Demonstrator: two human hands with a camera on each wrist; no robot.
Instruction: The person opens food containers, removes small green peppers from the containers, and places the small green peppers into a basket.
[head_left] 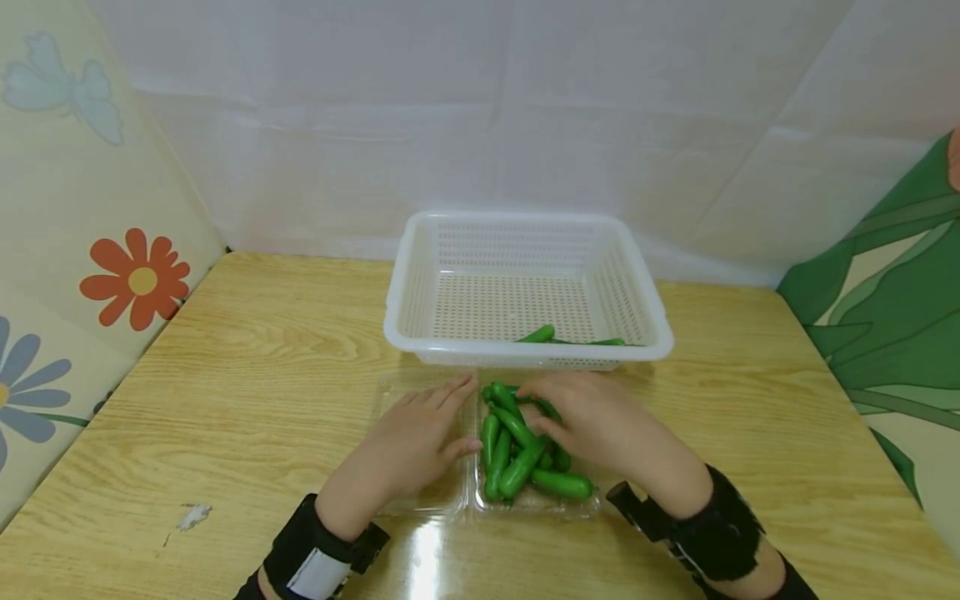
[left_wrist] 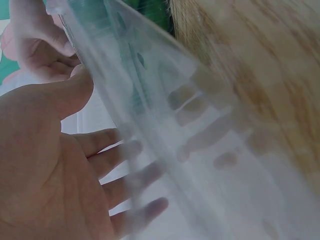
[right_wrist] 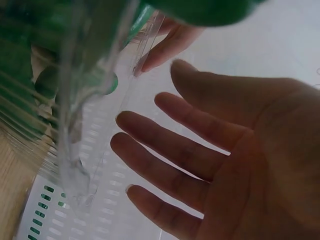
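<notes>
A clear plastic clamshell box (head_left: 542, 506) lies opened out on the table, its right half heaped with smooth, slender green vegetables (head_left: 525, 475), whose exact kind I cannot tell. Over the left half, the box's clear lid (head_left: 389, 398), lies my left hand (head_left: 423, 429). In the left wrist view its fingers (left_wrist: 116, 159) are extended and partly behind the clear plastic, the thumb near the edge. My right hand (head_left: 588, 408) hovers at the heap's upper right side. The right wrist view shows its fingers (right_wrist: 172, 150) loosely extended, with nothing between them and the thumb.
Just behind the box stands a white perforated basket (head_left: 528, 353) with a few green vegetables (head_left: 537, 335) at its near side. A white sheet hangs behind the wooden table (head_left: 292, 333). Patterned panels flank both sides.
</notes>
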